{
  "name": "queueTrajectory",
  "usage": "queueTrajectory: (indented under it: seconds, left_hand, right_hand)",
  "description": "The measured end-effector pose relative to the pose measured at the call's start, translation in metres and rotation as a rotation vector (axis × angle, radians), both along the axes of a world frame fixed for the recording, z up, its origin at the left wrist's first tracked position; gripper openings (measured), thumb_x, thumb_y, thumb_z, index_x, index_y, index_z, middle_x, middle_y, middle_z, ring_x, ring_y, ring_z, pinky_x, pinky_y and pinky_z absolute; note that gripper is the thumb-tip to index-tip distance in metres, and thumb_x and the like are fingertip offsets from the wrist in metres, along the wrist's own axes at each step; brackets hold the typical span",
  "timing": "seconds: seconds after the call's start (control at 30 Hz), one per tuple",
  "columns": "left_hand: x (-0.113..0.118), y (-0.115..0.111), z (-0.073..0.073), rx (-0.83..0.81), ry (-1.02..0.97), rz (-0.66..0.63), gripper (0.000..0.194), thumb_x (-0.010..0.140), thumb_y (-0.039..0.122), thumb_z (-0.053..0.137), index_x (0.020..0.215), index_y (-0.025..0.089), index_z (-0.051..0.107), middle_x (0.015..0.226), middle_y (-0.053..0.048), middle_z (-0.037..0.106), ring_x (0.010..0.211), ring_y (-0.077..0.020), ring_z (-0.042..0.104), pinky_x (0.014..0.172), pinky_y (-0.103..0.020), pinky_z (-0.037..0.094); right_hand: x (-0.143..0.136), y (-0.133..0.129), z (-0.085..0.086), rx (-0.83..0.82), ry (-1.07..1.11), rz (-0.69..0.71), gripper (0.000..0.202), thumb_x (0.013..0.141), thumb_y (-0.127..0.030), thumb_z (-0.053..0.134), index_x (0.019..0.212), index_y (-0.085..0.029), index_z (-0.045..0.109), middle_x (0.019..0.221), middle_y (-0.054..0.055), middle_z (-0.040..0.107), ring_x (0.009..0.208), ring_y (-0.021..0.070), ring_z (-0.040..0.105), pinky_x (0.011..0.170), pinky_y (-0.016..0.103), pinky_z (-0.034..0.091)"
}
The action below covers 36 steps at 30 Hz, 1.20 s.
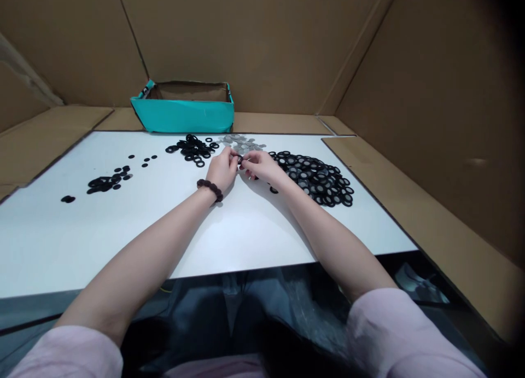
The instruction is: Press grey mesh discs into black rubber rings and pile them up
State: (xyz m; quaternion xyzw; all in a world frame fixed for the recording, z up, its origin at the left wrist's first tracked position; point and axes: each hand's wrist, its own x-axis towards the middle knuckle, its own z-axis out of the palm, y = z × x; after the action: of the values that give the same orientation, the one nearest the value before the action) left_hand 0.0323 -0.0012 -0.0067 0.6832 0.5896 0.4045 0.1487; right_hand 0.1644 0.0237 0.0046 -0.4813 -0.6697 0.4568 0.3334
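My left hand (pixel 222 169), with a dark beaded band at its wrist, and my right hand (pixel 263 167) meet over the white table top (pixel 229 225). Between their fingertips is a small black ring (pixel 240 160), pinched from both sides and partly covered by the fingers. Close by on the right lies a large heap of black rings with grey centres (pixel 320 178), partly behind my right hand. Thin grey discs (pixel 245 143) are spread just beyond my fingers. To the left of them sits a pile of open black rings (pixel 192 147).
Small solid black discs (pixel 104 182) lie scattered on the left of the table. A turquoise open box (pixel 184 115) stands at the back edge. Cardboard walls (pixel 262 50) enclose the back and sides, and a cardboard strip (pixel 394 203) runs along the right edge.
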Motion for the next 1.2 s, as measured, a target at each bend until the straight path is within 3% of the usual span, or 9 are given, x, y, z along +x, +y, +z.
queueTrajectory:
  seconds: [0.2, 0.4, 0.5, 0.63, 0.73, 0.83, 1.2]
  left_hand:
    - [-0.006, 0.007, 0.003, 0.009, 0.103, 0.116, 0.018, 0.083, 0.022, 0.044, 0.087, 0.017, 0.061, 0.087, -0.008, 0.068, 0.084, -0.0216, 0.06, 0.08, -0.034, 0.044]
    - [-0.057, 0.018, 0.012, -0.015, 0.246, 0.496, 0.027, 0.084, 0.022, 0.041, 0.097, 0.016, 0.064, 0.106, -0.014, 0.063, 0.111, -0.0316, 0.047, 0.098, -0.046, 0.032]
    - [-0.074, 0.021, 0.011, -0.068, 0.349, 0.568, 0.028, 0.081, 0.019, 0.042, 0.095, 0.015, 0.067, 0.105, -0.016, 0.063, 0.11, -0.0326, 0.046, 0.095, -0.047, 0.033]
    - [-0.071, 0.024, 0.006, 0.009, 0.343, 0.519, 0.026, 0.079, 0.022, 0.046, 0.094, 0.018, 0.068, 0.107, -0.016, 0.061, 0.111, -0.0337, 0.043, 0.096, -0.049, 0.033]
    - [-0.066, 0.028, 0.001, 0.105, 0.315, 0.383, 0.024, 0.078, 0.023, 0.048, 0.092, 0.02, 0.068, 0.109, -0.016, 0.059, 0.114, -0.0359, 0.041, 0.096, -0.052, 0.031]
    - [-0.066, 0.032, -0.004, 0.088, 0.326, 0.272, 0.024, 0.077, 0.021, 0.047, 0.087, 0.021, 0.068, 0.104, -0.015, 0.061, 0.114, -0.0374, 0.041, 0.095, -0.054, 0.029]
    - [-0.067, 0.037, -0.006, 0.049, 0.292, 0.27, 0.023, 0.078, 0.021, 0.044, 0.085, 0.019, 0.065, 0.102, -0.016, 0.061, 0.117, -0.0356, 0.039, 0.098, -0.053, 0.027]
  right_hand:
    - [0.002, 0.001, -0.003, 0.118, -0.097, -0.087, 0.012, 0.079, -0.013, 0.048, 0.078, -0.013, 0.06, 0.07, 0.004, 0.064, 0.048, 0.0095, 0.053, 0.046, 0.021, 0.043]
    - [0.006, 0.002, -0.003, 0.282, -0.172, -0.136, 0.013, 0.078, -0.016, 0.051, 0.08, -0.012, 0.063, 0.079, 0.007, 0.066, 0.07, 0.0164, 0.063, 0.067, 0.028, 0.05]
    - [0.006, 0.002, -0.003, 0.319, -0.192, -0.125, 0.013, 0.078, -0.017, 0.051, 0.078, -0.012, 0.063, 0.079, 0.006, 0.066, 0.079, 0.0187, 0.063, 0.074, 0.029, 0.049]
    - [0.006, 0.003, -0.004, 0.321, -0.191, -0.123, 0.014, 0.077, -0.018, 0.051, 0.079, -0.013, 0.063, 0.077, 0.006, 0.065, 0.079, 0.0192, 0.063, 0.074, 0.03, 0.048]
    - [0.006, 0.003, -0.004, 0.317, -0.189, -0.126, 0.013, 0.077, -0.019, 0.051, 0.078, -0.013, 0.063, 0.075, 0.006, 0.065, 0.076, 0.0191, 0.062, 0.072, 0.03, 0.048]
    - [0.006, 0.003, -0.005, 0.317, -0.184, -0.124, 0.013, 0.076, -0.019, 0.051, 0.077, -0.014, 0.063, 0.073, 0.005, 0.064, 0.074, 0.0187, 0.062, 0.071, 0.03, 0.048]
    - [0.006, 0.001, -0.005, 0.317, -0.187, -0.104, 0.012, 0.076, -0.02, 0.051, 0.076, -0.014, 0.061, 0.07, 0.005, 0.062, 0.068, 0.0174, 0.059, 0.068, 0.029, 0.047]
